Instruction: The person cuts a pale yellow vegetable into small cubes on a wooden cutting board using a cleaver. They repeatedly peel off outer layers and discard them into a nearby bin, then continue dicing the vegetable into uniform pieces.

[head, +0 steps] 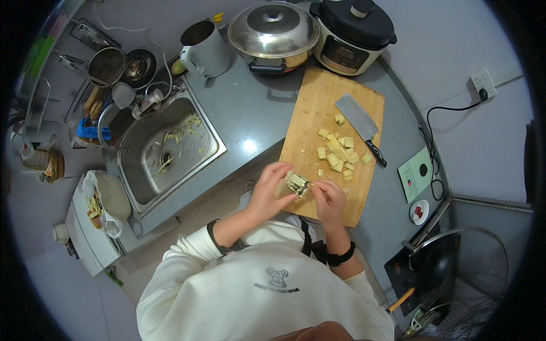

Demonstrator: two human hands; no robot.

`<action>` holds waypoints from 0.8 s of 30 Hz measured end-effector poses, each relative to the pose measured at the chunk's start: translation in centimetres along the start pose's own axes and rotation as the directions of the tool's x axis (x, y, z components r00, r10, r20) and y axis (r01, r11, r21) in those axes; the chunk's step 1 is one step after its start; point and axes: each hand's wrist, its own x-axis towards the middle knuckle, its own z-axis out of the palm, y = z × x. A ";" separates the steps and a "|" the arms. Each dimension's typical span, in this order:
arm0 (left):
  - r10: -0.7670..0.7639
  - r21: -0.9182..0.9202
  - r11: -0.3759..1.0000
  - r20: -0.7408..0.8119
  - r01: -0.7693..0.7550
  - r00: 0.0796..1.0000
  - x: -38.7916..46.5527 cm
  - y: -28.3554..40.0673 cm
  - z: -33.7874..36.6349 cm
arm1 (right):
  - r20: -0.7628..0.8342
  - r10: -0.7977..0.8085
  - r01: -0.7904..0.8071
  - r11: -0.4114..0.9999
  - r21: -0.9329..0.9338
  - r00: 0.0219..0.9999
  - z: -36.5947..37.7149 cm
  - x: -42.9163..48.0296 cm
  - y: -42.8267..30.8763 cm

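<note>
My left hand [269, 187] grips a small, shiny packet or container [298, 184] with a pale yellow and dark surface; its exact kind is unclear. Beside it, my right hand [330, 200] pinches its near right end with thumb and fingers. Both hands are over the lower left part of a wooden cutting board [307, 102]. Pale yellow cut chunks [337, 151], perhaps potato, lie scattered on the board beyond my hands. To their right rests a cleaver [358, 117] with a black handle, its blade pointing away from me.
A steel sink [145, 179] with peelings is at left, near a plastic bag [111, 200] of scraps. A grey jug [209, 51], a lidded pot [273, 36] and an electric pressure cooker [352, 42] line the back. At right are a green scale [414, 174], a small bowl [419, 221] and a wok [435, 264].
</note>
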 end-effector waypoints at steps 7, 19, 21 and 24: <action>-0.309 -0.175 0.926 0.152 0.334 0.939 -0.1 0.7 0.2 | 0.049 -0.283 0.285 0.918 -0.275 0.958 0.0 0.0 -2.0; -0.157 -0.029 0.987 0.046 0.158 0.987 -0.8 1.0 -0.9 | 0.093 -0.331 0.341 0.929 -0.145 0.939 0.8 0.5 -2.5; -0.157 -0.022 0.987 0.035 0.158 0.987 -1.0 0.6 -1.1 | 0.113 -0.335 0.349 0.926 -0.146 0.935 1.0 0.6 -2.5; -0.141 -0.015 0.990 0.044 0.142 0.989 -1.2 0.1 -1.4 | 0.142 -0.323 0.341 0.931 -0.131 0.936 1.3 0.6 -2.3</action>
